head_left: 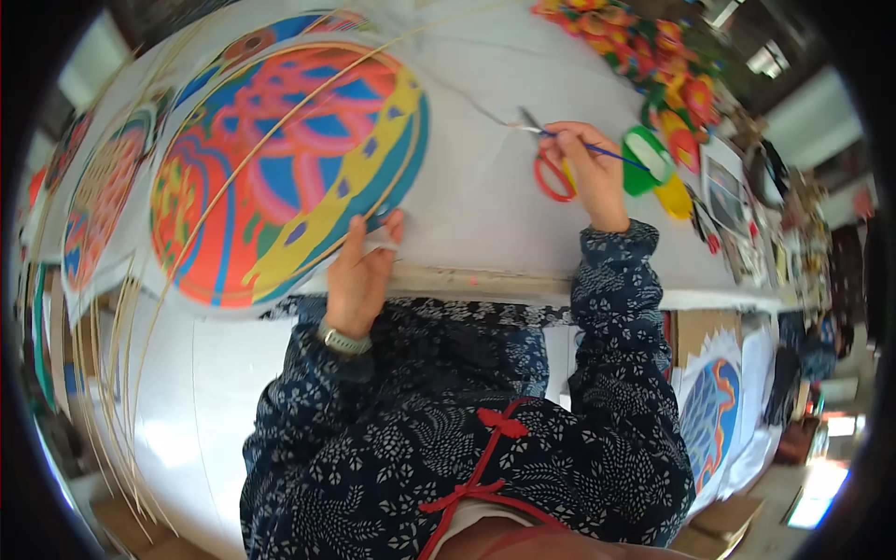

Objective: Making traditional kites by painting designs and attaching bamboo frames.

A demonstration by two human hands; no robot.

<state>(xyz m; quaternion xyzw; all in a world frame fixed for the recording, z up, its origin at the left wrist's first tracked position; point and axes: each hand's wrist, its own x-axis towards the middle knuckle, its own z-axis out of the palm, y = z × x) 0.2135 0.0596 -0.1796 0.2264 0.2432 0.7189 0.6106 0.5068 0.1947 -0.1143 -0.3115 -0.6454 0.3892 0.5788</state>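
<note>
A large rounded sheet painted in red, blue, pink and yellow [327, 177] lies on the white-covered table, with a thin pale strip along its edge. At its near right edge my left hand [359, 280] is closed, the rim between thumb and fingers; the blur hides the exact contact. My right hand [599, 182] holds a thin blue-handled brush [609, 152] over the table, its tip end toward the left. Red-handled scissors [555, 182] lie beside that hand, partly behind the fingers. A green container with whitish contents [644, 161] stands just right of it.
Long thin bamboo strips [222, 191] arch across the painted sheet and down at the left. More painted pieces [107, 196] lie far left. Bright artificial flowers [653, 56] lie at the back right. A yellow object [674, 198] sits by the green container. The table's front edge [485, 277] runs before me.
</note>
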